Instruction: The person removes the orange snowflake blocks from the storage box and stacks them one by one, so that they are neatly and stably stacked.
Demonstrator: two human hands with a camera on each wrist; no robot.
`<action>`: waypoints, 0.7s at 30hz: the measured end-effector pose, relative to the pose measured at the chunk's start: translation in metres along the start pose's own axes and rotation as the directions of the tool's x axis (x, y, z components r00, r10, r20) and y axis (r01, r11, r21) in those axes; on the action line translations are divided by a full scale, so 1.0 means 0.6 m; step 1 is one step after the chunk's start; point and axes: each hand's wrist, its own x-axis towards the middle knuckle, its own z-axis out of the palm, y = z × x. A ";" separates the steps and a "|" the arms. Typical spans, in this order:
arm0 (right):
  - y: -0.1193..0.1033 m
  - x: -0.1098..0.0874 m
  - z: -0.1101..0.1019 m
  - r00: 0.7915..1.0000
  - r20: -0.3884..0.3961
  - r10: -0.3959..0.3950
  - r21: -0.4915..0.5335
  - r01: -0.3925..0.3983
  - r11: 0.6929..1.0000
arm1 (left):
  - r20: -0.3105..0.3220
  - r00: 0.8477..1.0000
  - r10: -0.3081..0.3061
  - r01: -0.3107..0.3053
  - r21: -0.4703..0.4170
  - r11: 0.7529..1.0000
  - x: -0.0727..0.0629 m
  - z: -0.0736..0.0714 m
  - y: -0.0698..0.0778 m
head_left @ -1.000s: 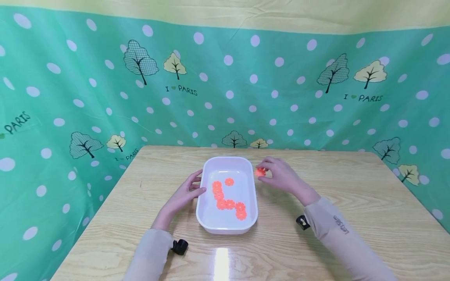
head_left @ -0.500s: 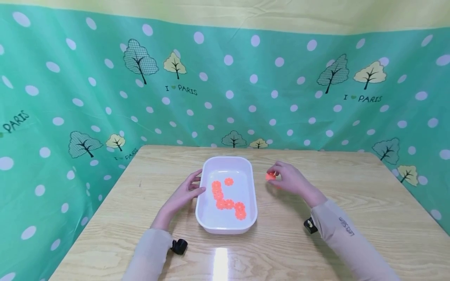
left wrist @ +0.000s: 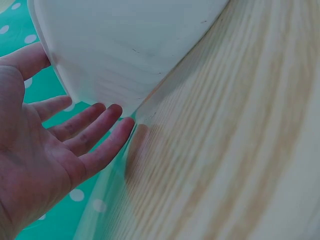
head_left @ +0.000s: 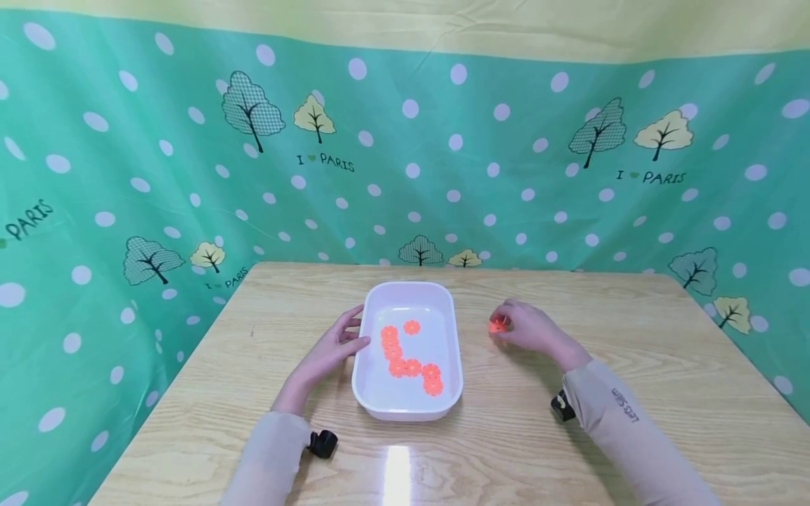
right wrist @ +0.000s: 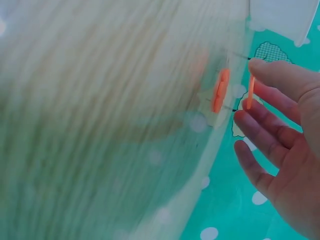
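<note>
A white plastic tub (head_left: 408, 404) stands on the table, with several orange notched plastic discs (head_left: 397, 367) lying on its floor. At its left side my left hand (head_left: 329, 351) grips the wall: the thumb lies over the rim, while the fingers touch the outside, as the left wrist view shows. My right hand (head_left: 531, 329), right of the tub, pinches an orange notched disc (right wrist: 251, 92) on edge between thumb and fingers. Just beyond its fingertips, a second orange notched disc (right wrist: 221, 91) rests on the table in the right wrist view.
The wooden table (head_left: 633, 337) extends well out to both sides of the tub. A green dotted curtain (head_left: 411, 140) hangs behind it and along the left side. Each wrist carries a small black camera; the left wrist camera (head_left: 323, 444) sits close to the tabletop.
My right hand has moved right and slightly nearer, away from the tub's right rim and down toward the table, carrying the orange disc. The left hand and the tub stay in place.
</note>
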 end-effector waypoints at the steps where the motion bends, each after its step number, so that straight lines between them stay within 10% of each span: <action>1: 0.002 0.001 0.001 1.000 0.005 0.005 -0.003 -0.005 1.000 | 0.001 1.000 0.001 -0.001 -0.002 1.000 0.000 0.000 0.000; 21: 0.016 0.001 0.015 1.000 0.022 0.001 -0.016 -0.001 1.000 | -0.006 1.000 -0.002 0.002 0.002 1.000 -0.001 0.000 0.003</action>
